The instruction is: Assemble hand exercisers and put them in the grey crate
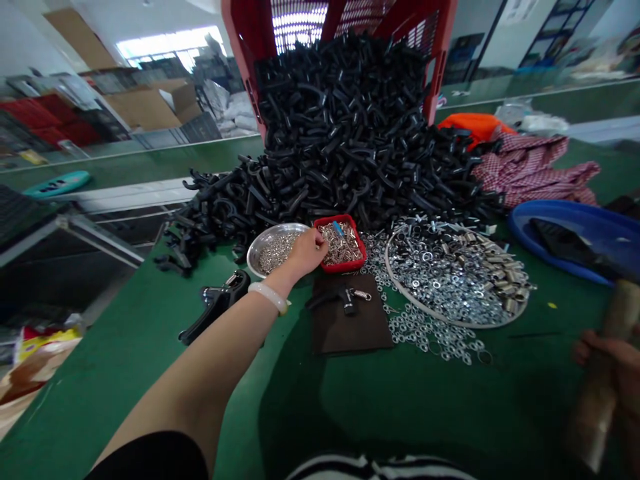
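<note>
My left hand is at the left edge of a small red tray of metal pins, its fingers pressed together; whatever they hold is too small to make out. Left of it is a round metal bowl of tiny silver parts. Just in front, a black part with a spring lies on a dark square pad. At the far right, my right hand, blurred, is wrapped round a thick wooden stick. A black clamp-like assembly rests beside my left forearm.
Behind, black plastic parts spill from a red crate. Washers and sleeves lie on the right, near a blue tray and a checked cloth. A cardboard box stands back left.
</note>
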{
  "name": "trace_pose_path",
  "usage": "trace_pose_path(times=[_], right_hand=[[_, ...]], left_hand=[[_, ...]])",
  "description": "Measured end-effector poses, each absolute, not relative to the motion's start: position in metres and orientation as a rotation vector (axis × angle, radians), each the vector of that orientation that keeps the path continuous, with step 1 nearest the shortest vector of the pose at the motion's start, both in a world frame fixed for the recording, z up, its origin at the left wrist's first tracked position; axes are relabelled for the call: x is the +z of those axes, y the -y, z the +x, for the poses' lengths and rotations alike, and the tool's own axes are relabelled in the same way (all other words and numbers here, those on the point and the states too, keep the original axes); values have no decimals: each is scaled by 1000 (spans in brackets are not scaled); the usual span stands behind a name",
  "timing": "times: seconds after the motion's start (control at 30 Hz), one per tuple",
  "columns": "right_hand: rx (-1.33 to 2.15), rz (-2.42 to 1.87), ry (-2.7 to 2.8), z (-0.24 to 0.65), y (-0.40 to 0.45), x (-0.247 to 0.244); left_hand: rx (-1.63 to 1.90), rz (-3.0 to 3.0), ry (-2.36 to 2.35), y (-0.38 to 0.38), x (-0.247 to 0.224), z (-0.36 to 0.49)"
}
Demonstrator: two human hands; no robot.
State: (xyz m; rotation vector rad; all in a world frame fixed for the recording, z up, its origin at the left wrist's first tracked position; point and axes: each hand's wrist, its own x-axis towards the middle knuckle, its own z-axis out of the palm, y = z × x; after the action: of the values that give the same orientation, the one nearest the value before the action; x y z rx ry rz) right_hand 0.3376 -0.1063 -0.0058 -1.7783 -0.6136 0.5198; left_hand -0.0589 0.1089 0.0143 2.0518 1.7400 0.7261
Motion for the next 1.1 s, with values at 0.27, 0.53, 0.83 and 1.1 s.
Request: trace_pose_path(times=[0.27,0.53,0.83,1.1], right_hand=[[681,-1634,779,272,95,35],[907,-1542,795,253,81,12],[894,-1562,877,259,82,8],[1024,-1465,1353,241,88,11]], left_hand=[[541,1778,-1233,-51,9,-44],[586,2097,-1407,-51,0,-46],[369,2343,-1461,-48,5,-43],[370,2532,-1331,-36,2,-44]])
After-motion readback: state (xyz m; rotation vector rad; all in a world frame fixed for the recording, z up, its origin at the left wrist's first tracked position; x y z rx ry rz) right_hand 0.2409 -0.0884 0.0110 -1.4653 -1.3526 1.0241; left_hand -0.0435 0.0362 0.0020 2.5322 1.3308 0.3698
